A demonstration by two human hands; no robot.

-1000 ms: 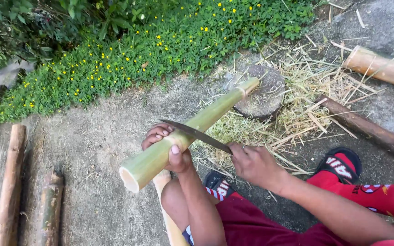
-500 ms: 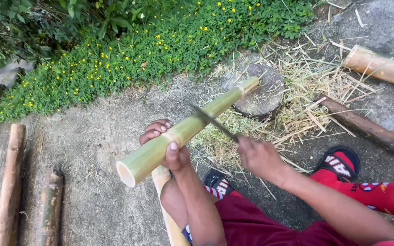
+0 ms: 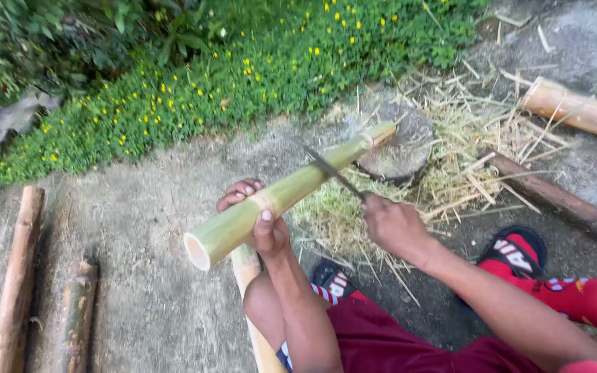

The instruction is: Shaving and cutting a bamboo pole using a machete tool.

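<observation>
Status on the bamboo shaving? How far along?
Done: a heap of shavings lies around the stump. In hand: left hand grips the green bamboo pole, right hand holds the knife on it. Left: the pole's skin is mostly green.

Green groundcover with yellow flowers (image 3: 243, 83) runs along the far side, two old logs (image 3: 15, 276) on the left, straw shavings (image 3: 464, 159) far right.

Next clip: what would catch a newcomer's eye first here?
A long green bamboo pole runs slantwise across the middle, its far end on a round stone. The left hand grips it near the hollow end; the right hand sets a knife against it. Straw-coloured shavings litter the ground beyond.
</observation>
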